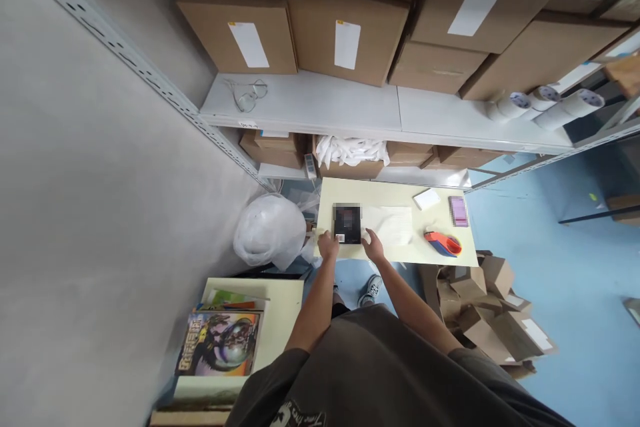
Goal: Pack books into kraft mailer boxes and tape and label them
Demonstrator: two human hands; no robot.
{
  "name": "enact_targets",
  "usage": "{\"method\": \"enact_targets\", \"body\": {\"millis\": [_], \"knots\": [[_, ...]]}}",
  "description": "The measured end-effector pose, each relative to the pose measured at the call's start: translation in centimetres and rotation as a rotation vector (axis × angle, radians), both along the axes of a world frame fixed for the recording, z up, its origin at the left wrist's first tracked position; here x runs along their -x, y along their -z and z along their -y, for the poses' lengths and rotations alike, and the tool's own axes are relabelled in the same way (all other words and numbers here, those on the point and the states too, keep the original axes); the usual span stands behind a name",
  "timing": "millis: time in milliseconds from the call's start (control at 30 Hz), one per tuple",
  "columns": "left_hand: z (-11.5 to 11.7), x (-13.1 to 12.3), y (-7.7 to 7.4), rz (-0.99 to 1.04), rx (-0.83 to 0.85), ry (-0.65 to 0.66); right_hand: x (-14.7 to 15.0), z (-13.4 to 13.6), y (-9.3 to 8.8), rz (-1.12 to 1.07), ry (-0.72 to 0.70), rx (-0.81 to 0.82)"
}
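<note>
A flat black book [347, 225] with a white barcode label at its lower left lies on the cream table [390, 189]. Part of its cover is pixelated. My left hand [328, 245] is closed at its lower left edge, thumb against the cover. At the lower right corner is my right hand [373, 246], with thumb and fingers apart and the thumb close to the edge; whether it touches cannot be made out. A white sheet or sleeve [395, 225] lies flat just right of the book.
An orange and blue tape dispenser [443, 244], a white card [426, 199] and a purple packet [458, 211] lie on the table's right. Shelves ahead hold cardboard boxes [345, 27] and tape rolls [515, 105]. Left is a plastic bag [270, 230]; right, piled cartons [495, 313].
</note>
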State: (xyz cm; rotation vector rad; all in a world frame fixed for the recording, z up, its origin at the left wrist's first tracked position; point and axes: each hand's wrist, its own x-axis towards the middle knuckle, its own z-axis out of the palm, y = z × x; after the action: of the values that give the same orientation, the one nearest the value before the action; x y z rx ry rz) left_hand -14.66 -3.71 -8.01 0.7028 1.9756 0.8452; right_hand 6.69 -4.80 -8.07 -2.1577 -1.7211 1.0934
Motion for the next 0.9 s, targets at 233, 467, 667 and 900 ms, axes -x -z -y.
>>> {"method": "enact_targets", "body": {"millis": [233, 467, 667, 900], "knots": [[-1.6, -0.3, 0.2, -0.17, 0.233, 0.272, 3.3, -1.7, 1.5, 0.059, -0.208, 0.159], [-3.6, -0.2, 1.0, -0.18, 0.284, 0.365, 3.8, -1.2, 3.2, 0.122, -0.209, 0.181], [-3.1, -1.2, 1.0, -0.197, 0.136, 0.299, 2.1, -1.6, 4.5, 0.023, -0.102, 0.127], [-2.8, 0.6, 0.9, -0.043, 0.26, 0.24, 2.4, -2.5, 3.9, -0.044, -0.162, 0.137]]}}
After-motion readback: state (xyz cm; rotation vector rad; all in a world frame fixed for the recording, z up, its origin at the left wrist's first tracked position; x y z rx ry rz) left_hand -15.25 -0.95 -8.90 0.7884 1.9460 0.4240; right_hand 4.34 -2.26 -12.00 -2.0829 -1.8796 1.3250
